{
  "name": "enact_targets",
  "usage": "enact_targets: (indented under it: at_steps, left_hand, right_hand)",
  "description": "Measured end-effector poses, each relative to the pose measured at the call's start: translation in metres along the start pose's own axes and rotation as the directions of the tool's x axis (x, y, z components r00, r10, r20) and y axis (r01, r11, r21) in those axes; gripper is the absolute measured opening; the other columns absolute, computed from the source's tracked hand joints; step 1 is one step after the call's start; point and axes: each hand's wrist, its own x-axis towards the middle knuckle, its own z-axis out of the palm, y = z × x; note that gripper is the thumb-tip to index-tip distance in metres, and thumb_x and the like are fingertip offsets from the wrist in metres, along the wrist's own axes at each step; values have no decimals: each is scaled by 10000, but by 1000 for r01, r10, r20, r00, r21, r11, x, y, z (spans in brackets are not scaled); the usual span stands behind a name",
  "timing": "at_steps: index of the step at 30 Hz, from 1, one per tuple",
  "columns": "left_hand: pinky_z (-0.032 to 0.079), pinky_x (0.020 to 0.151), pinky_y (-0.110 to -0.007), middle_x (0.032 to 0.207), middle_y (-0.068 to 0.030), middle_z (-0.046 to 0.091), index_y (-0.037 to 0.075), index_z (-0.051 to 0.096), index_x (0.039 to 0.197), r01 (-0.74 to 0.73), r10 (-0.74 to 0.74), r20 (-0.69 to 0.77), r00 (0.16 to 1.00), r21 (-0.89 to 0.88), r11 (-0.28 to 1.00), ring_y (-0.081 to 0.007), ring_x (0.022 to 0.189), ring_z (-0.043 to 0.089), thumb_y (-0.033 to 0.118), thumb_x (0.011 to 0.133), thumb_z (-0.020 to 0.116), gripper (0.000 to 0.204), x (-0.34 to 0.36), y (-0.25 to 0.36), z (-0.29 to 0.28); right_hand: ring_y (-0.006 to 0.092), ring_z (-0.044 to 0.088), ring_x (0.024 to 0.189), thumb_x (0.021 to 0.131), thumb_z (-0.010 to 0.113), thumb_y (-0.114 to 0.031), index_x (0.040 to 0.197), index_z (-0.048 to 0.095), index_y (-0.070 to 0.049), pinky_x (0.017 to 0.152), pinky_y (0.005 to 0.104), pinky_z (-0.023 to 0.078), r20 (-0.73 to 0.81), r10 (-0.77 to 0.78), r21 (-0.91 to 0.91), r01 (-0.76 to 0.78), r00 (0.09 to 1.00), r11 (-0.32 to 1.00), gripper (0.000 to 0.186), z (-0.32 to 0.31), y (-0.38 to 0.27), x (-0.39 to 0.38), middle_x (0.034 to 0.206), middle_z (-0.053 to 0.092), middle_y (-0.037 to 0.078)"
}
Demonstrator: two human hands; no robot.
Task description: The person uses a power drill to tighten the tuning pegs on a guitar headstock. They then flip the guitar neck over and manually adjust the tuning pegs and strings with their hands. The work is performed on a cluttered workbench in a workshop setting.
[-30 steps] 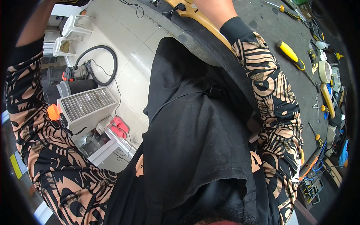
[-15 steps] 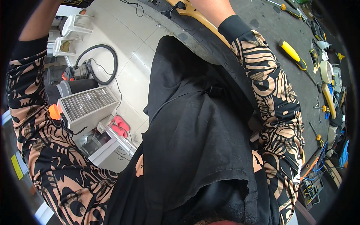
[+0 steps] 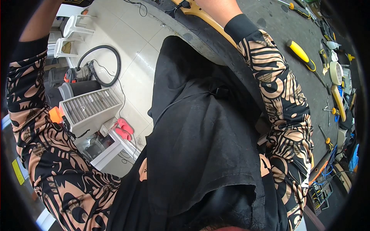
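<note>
Both my hands lie beyond the upper edge of the head view, so neither set of fingers shows. My left forearm [image 3: 36,23] rises at the far left. Close to its wrist end, a black thing with yellow marks [image 3: 79,3] pokes in from the top; whether my left hand holds it is hidden. My right forearm [image 3: 221,11] reaches over the dark workbench [image 3: 269,17]. Below and beside it runs a smooth, curved tan piece [image 3: 206,17] along the bench's near edge, with a black fitting [image 3: 184,4] on it. What my right hand touches is cut off.
On the bench to the right lie a yellow-handled screwdriver [image 3: 300,54], a tape roll [image 3: 336,73], a yellow handle [image 3: 338,103] and several other tools. To the left, on the tiled floor, are a vacuum cleaner with black hose [image 3: 117,63], a slatted cabinet [image 3: 90,106], pink slippers [image 3: 123,129] and white stools [image 3: 77,27].
</note>
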Motion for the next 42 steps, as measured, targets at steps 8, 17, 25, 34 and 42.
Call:
enact_targets:
  at_steps: [8, 17, 25, 34, 42]
  left_hand:
    - [492, 535, -334, 770, -74, 742, -12, 822, 1025, 118, -121, 71, 990, 41, 992, -161, 581, 624, 114, 791, 843, 267, 6, 14, -3]
    - [477, 532, -321, 775, -68, 743, -13, 819, 1007, 28, -22, 104, 994, -61, 998, -145, 583, 612, 91, 792, 840, 240, 3, -2, -7]
    - [484, 533, -315, 779, -70, 750, -14, 820, 1009, 83, -83, 45, 996, -10, 996, -144, 588, 622, 71, 782, 855, 245, 4, 5, -4]
    - [485, 526, -312, 770, -70, 749, -15, 823, 1018, 48, -49, -21, 999, -46, 998, -144, 581, 629, 53, 764, 872, 268, 5, 14, -6]
    - [485, 520, -310, 762, -71, 748, -17, 825, 1026, 43, -69, -180, 981, -145, 989, -144, 575, 635, 38, 748, 886, 290, -4, 12, -16]
  right_hand:
    - [230, 719, 795, 1004, 571, -15, 1083, 721, 62, 729, 371, 589, 103, 445, 508, -432, 889, 745, 186, -9, -7, 6, 886, 732, 138]
    - [203, 653, 800, 987, 517, -56, 1102, 655, 5, 704, 333, 552, 266, 571, 760, -533, 777, 372, 190, -16, 23, 15, 930, 655, 110]
    - [428, 676, 1008, 913, 733, -194, 1065, 698, 41, 903, 495, 544, 157, 1, -73, 11, 988, 997, 282, -12, -7, 16, 1048, 682, 247]
    - [419, 684, 1033, 918, 766, -285, 981, 792, -10, 891, 524, 496, 140, 42, -233, -9, 989, 973, 284, -17, -14, 20, 1004, 720, 216]
    - [411, 713, 916, 931, 727, -238, 877, 776, -52, 816, 534, 491, 84, 24, -277, 0, 996, 961, 199, 9, 6, 23, 902, 730, 189]
